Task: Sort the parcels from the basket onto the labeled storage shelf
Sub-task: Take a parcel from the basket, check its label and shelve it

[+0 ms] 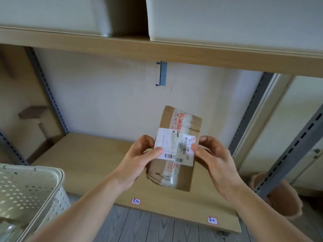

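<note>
Parcel (176,149) is gripped by left hand (139,161) and right hand (211,159) above shelf board (83,154) | edge tags (136,201) possibly misread; misfiling is risked.

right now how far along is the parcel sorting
Nothing looks shelved yet: the lower shelf board shows no parcels. In hand: one taped cardboard parcel, held label-up over the board by the left hand and right hand. Left: set it by one of the two handwritten labels on the front edge. The basket seems to still hold something.
</note>
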`<action>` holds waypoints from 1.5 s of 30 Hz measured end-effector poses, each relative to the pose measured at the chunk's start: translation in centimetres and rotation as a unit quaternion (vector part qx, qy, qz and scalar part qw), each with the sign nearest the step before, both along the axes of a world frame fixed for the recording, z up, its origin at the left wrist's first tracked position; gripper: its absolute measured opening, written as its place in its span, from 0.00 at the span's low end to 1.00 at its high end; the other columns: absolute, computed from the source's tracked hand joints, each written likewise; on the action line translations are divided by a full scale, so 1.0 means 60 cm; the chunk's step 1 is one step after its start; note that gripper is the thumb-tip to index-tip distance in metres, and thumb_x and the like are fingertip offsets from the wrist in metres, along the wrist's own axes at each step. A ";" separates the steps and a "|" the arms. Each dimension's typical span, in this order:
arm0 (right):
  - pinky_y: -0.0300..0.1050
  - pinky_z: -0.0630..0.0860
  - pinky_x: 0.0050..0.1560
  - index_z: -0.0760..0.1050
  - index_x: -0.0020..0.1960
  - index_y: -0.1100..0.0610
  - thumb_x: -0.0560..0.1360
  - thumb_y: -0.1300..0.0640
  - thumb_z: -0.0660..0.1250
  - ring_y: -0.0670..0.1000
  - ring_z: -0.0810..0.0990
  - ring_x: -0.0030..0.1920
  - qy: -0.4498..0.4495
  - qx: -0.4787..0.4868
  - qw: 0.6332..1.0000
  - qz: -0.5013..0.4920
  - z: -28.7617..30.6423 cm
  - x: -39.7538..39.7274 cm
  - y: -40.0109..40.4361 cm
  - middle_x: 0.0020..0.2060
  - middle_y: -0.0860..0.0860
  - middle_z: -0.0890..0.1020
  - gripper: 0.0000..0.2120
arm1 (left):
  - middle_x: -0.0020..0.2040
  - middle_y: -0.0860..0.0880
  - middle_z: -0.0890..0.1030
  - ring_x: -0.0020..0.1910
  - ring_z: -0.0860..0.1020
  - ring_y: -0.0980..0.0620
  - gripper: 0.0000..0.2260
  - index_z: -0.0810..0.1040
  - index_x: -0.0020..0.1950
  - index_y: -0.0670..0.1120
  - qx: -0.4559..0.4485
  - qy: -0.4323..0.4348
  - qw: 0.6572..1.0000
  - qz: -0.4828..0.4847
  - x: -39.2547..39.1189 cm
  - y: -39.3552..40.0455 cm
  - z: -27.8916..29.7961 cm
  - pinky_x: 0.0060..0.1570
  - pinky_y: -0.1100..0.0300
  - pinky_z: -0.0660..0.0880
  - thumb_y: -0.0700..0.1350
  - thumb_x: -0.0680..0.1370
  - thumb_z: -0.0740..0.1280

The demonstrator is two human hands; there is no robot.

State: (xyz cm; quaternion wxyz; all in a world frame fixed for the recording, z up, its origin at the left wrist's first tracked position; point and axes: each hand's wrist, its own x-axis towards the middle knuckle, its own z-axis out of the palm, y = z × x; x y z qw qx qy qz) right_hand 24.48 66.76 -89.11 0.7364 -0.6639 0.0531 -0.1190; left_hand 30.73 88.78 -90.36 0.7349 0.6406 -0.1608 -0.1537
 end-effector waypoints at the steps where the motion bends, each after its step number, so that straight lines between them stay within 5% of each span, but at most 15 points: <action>1: 0.54 0.81 0.61 0.75 0.67 0.53 0.67 0.51 0.81 0.57 0.83 0.62 0.003 -0.052 0.998 0.038 0.001 -0.006 0.009 0.58 0.51 0.86 0.31 | 0.58 0.35 0.82 0.51 0.82 0.40 0.21 0.70 0.53 0.46 -0.005 0.008 1.000 -0.004 -0.002 -0.004 -0.003 0.46 0.49 0.74 0.51 0.67 0.76; 4: 0.49 0.83 0.54 0.56 0.77 0.35 0.74 0.62 0.74 0.47 0.83 0.62 0.014 -0.099 0.982 0.159 0.002 -0.015 0.026 0.63 0.41 0.83 0.43 | 0.62 0.40 0.83 0.58 0.84 0.41 0.40 0.60 0.72 0.66 -0.048 0.037 0.998 -0.002 -0.001 -0.007 -0.001 0.52 0.47 0.79 0.42 0.69 0.77; 7: 0.45 0.83 0.48 0.55 0.77 0.34 0.74 0.64 0.75 0.47 0.85 0.59 0.027 -0.103 0.976 0.188 0.004 -0.011 0.011 0.62 0.40 0.83 0.46 | 0.62 0.44 0.84 0.60 0.83 0.43 0.51 0.45 0.75 0.74 -0.058 0.023 0.998 -0.017 0.000 -0.007 0.006 0.53 0.45 0.81 0.40 0.71 0.75; 10: 0.50 0.84 0.50 0.67 0.75 0.42 0.66 0.60 0.79 0.52 0.85 0.59 0.032 -0.103 0.980 0.168 0.011 -0.009 -0.007 0.64 0.50 0.82 0.42 | 0.58 0.45 0.86 0.57 0.84 0.43 0.40 0.55 0.75 0.69 -0.095 0.028 0.994 0.042 0.000 -0.008 0.019 0.52 0.41 0.78 0.45 0.74 0.75; 13: 0.61 0.83 0.55 0.77 0.63 0.52 0.58 0.52 0.86 0.57 0.86 0.55 0.004 -0.085 0.995 0.048 0.014 -0.003 -0.021 0.60 0.56 0.83 0.36 | 0.53 0.44 0.85 0.51 0.82 0.40 0.17 0.75 0.59 0.54 -0.122 0.041 0.987 0.099 0.011 0.005 0.026 0.52 0.38 0.76 0.45 0.73 0.75; 16: 0.63 0.80 0.59 0.75 0.54 0.59 0.52 0.44 0.85 0.58 0.87 0.53 -0.018 0.002 0.998 -0.065 0.015 0.003 -0.034 0.56 0.61 0.84 0.37 | 0.53 0.41 0.83 0.51 0.80 0.42 0.19 0.71 0.48 0.49 -0.111 0.047 0.987 0.106 0.015 0.016 0.023 0.53 0.42 0.76 0.49 0.66 0.77; 19: 0.60 0.79 0.58 0.77 0.44 0.58 0.57 0.43 0.81 0.55 0.88 0.47 -0.024 0.003 0.996 -0.084 0.018 0.000 -0.037 0.45 0.58 0.86 0.26 | 0.50 0.41 0.83 0.48 0.81 0.46 0.21 0.71 0.50 0.45 -0.049 0.017 0.991 0.120 0.010 0.014 0.021 0.48 0.48 0.77 0.53 0.66 0.76; 23: 0.55 0.81 0.61 0.80 0.63 0.54 0.68 0.51 0.75 0.51 0.87 0.56 -0.038 -0.055 0.997 -0.042 0.023 -0.008 -0.028 0.54 0.51 0.87 0.23 | 0.47 0.39 0.83 0.43 0.79 0.51 0.19 0.72 0.48 0.42 0.032 -0.032 0.988 0.149 0.010 0.020 0.017 0.50 0.50 0.73 0.52 0.69 0.76; 25: 0.46 0.80 0.59 0.77 0.66 0.45 0.73 0.61 0.74 0.47 0.85 0.59 -0.043 -0.096 0.994 -0.023 0.017 -0.009 -0.028 0.57 0.45 0.86 0.24 | 0.48 0.46 0.87 0.42 0.82 0.57 0.15 0.73 0.57 0.44 0.054 -0.047 0.987 0.146 0.012 0.023 0.016 0.51 0.55 0.74 0.46 0.76 0.75; 30: 0.31 0.79 0.54 0.73 0.71 0.47 0.73 0.71 0.74 0.41 0.81 0.63 -0.077 -0.169 0.981 -0.058 0.009 -0.011 -0.030 0.58 0.36 0.84 0.32 | 0.58 0.51 0.86 0.54 0.85 0.58 0.20 0.73 0.71 0.50 0.066 -0.121 0.979 0.150 -0.004 0.017 0.024 0.47 0.69 0.79 0.40 0.80 0.69; 38: 0.32 0.80 0.53 0.77 0.68 0.56 0.72 0.73 0.74 0.45 0.82 0.63 -0.124 -0.188 0.971 -0.076 0.010 -0.017 -0.038 0.59 0.48 0.85 0.27 | 0.55 0.61 0.85 0.56 0.82 0.67 0.19 0.79 0.66 0.50 0.122 -0.252 0.921 0.269 -0.017 0.017 0.025 0.51 0.72 0.78 0.38 0.77 0.74; 40: 0.40 0.81 0.59 0.75 0.70 0.55 0.72 0.71 0.75 0.45 0.81 0.65 -0.119 -0.201 0.970 -0.071 0.008 -0.018 -0.040 0.61 0.47 0.84 0.29 | 0.54 0.61 0.85 0.55 0.82 0.66 0.18 0.80 0.64 0.50 0.123 -0.259 0.913 0.291 -0.015 0.018 0.021 0.52 0.68 0.80 0.41 0.75 0.76; 45: 0.49 0.78 0.67 0.71 0.75 0.51 0.71 0.70 0.75 0.44 0.82 0.64 -0.109 -0.237 0.963 -0.066 0.011 -0.019 -0.050 0.59 0.42 0.85 0.36 | 0.56 0.61 0.85 0.57 0.82 0.65 0.22 0.78 0.68 0.51 0.107 -0.263 0.936 0.210 -0.019 0.021 0.028 0.47 0.69 0.80 0.43 0.74 0.75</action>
